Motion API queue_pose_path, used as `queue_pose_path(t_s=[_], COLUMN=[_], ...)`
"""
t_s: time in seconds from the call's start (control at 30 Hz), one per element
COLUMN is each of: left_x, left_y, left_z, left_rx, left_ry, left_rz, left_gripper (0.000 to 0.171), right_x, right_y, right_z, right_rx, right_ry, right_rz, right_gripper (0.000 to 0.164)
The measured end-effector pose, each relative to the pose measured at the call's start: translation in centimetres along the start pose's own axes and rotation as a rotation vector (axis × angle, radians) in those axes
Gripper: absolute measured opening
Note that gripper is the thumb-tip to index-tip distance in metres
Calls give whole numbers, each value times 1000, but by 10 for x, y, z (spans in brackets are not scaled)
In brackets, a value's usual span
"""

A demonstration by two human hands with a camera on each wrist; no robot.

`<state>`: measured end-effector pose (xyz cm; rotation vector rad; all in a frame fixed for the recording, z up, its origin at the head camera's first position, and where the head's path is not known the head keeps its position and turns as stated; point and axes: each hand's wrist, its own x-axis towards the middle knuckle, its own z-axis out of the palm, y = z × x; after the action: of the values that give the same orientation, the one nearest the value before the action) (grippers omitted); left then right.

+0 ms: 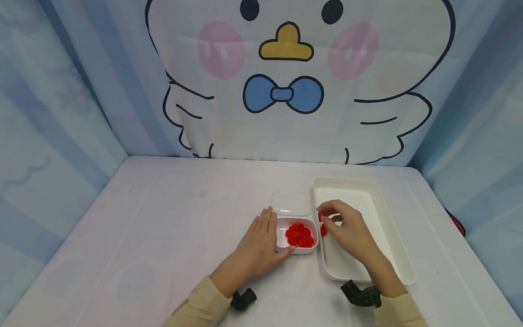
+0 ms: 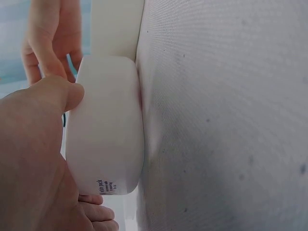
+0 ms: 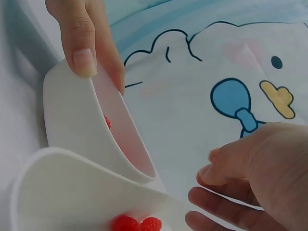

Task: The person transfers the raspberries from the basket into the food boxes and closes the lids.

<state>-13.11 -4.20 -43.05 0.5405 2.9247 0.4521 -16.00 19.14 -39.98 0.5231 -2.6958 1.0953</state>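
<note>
A small white box [image 1: 303,250] holds a cluster of red raspberries [image 1: 299,235], and its clear lid [image 1: 291,203] is folded back behind it. My left hand [image 1: 258,245] rests along the box's left side with straight fingers, the thumb at the front rim. To the right stands a shallow white tray [image 1: 369,200]. Over its left part is my right hand [image 1: 349,227], fingers bent loosely. Just below those fingers, in the right wrist view, a sharp raspberry [image 3: 151,224] and a blurred one [image 3: 124,224] lie in the tray; nothing shows between thumb and fingers.
The box and tray stand side by side on a pale cloth-covered table [image 1: 163,236]. Behind rises a cloth backdrop [image 1: 282,131] printed with a cartoon bird. Blue-striped cloth hangs on both sides. Each wrist wears a black camera mount [image 1: 361,295].
</note>
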Motion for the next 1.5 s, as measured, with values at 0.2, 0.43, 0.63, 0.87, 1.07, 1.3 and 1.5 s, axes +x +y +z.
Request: queue_pose_path(t_s=[0.2, 0.43, 0.63, 0.87, 1.07, 1.3, 1.5], left_x=[1, 1, 1, 1, 0, 0, 1], left_y=[0, 0, 0, 1, 0, 0, 0], left_z=[-1, 0, 1, 1, 0, 0, 0], left_rx=[8, 7, 11, 5, -1, -6, -8], left_ry=[-2, -2, 2, 2, -2, 2, 1], left_rz=[-2, -4, 3, 0, -3, 0, -1], left_gripper=[96, 96, 96, 97, 97, 97, 96], right_x=[1, 2, 1, 1, 1, 2, 1], right_y=[5, 14, 18, 21, 25, 26, 24], right_z=[-1, 1, 4, 5, 10, 13, 13], right_rx=[-18, -46, -67, -55, -62, -74, -83], right_ry=[11, -19, -57, -74, -100, -95, -89], right_rz=[58, 138, 154, 145, 164, 160, 157], right_gripper=[22, 20, 19, 18, 18, 17, 15])
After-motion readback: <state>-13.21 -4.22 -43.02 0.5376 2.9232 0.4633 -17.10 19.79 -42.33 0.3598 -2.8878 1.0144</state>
